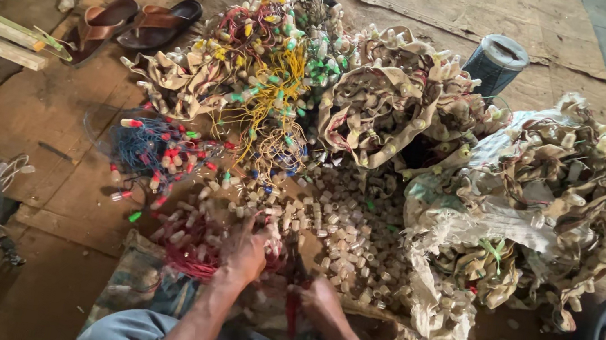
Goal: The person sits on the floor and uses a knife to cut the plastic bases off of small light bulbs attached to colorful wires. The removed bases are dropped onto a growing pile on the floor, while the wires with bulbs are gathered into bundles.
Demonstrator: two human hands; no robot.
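Red wire bundle (182, 250) lies under my left hand (244, 255), fingers curled into it. Beside it, my right hand (318, 297) grips a red-handled cutter (293, 293) at the edge of small pale bulb holders (358, 234).

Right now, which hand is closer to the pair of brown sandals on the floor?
Left. The left hand rests on the red wires, below and right of the brown sandals. The right hand lies farther right, holding a red-handled tool.
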